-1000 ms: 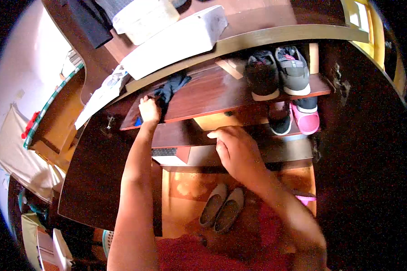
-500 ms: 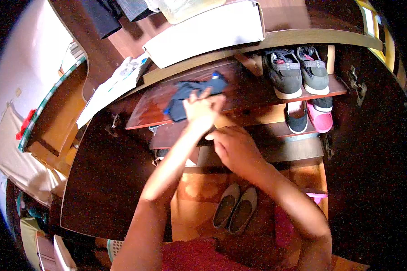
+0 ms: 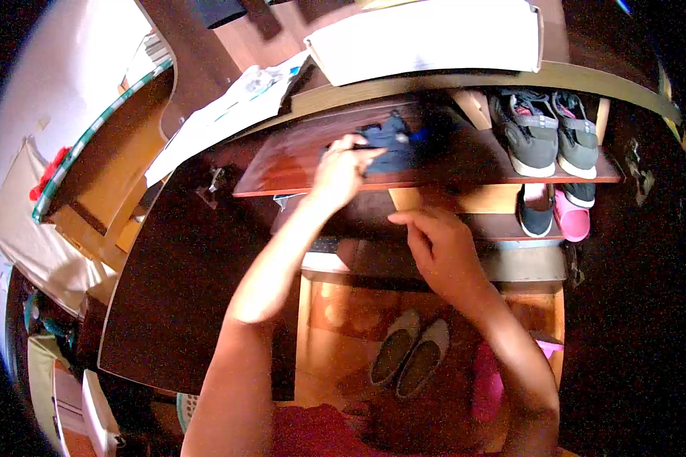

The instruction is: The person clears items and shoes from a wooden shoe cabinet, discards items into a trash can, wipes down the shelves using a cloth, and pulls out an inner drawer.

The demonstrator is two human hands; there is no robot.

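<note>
Left of the centre of the frame, the left hand [image 3: 343, 169] is at a crumpled dark blue cloth [image 3: 389, 152], which lies on a glossy reddish-brown wooden shelf [image 3: 282, 156] in the upper centre; whether its fingers clamp the cloth, I cannot tell. Near the centre, the right hand [image 3: 443, 247] has bent fingers, how tightly closed I cannot tell. At upper right stand grey-and-black sneakers with white soles [image 3: 532, 141].
</note>
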